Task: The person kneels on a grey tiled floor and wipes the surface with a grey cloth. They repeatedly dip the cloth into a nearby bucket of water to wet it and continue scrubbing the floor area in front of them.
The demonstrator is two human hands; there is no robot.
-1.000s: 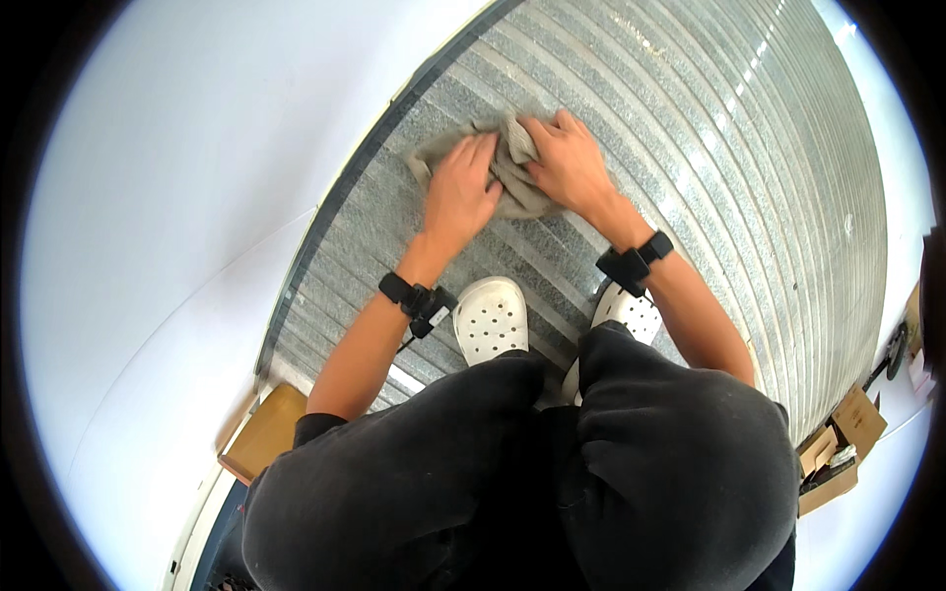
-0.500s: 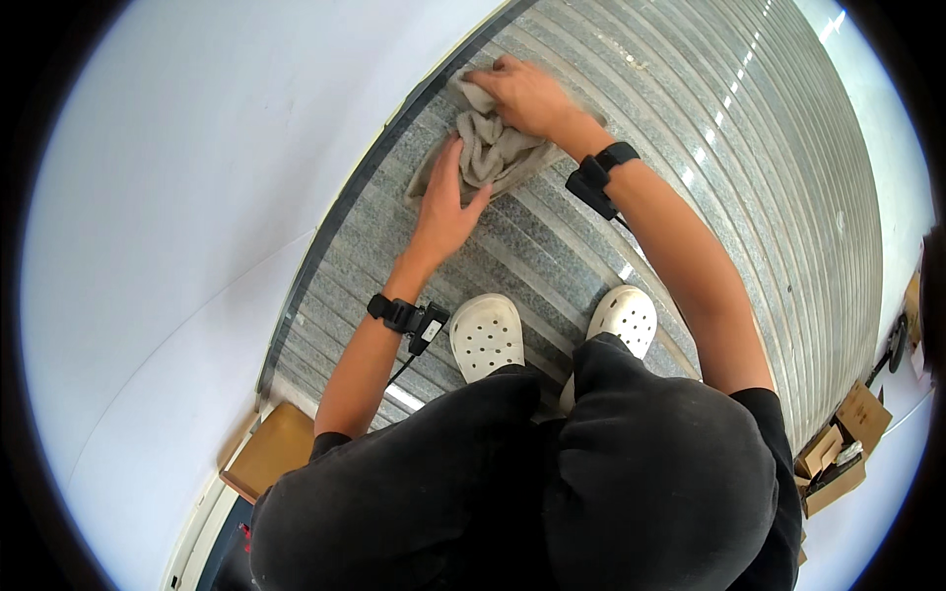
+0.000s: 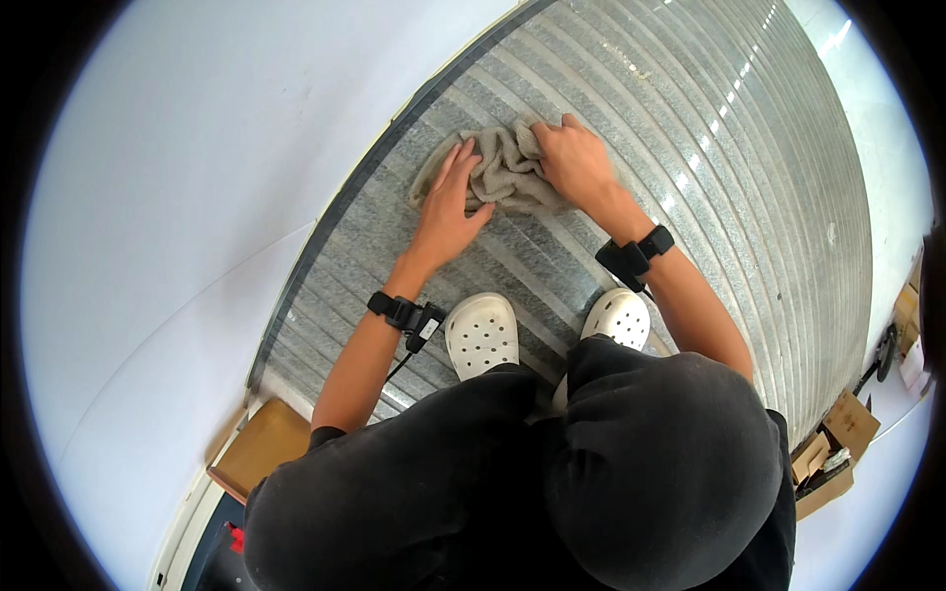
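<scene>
two hands on cloth; left spread, right curled

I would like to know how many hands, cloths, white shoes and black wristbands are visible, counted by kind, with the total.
Hands: 2
Cloth: 1
White shoes: 2
Black wristbands: 2
Total: 7

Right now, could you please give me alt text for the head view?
A person's left hand lies on a crumpled greyish cloth and the right hand curls over its right side on a striped grey floor. White perforated clogs and black trousers show below.
</scene>
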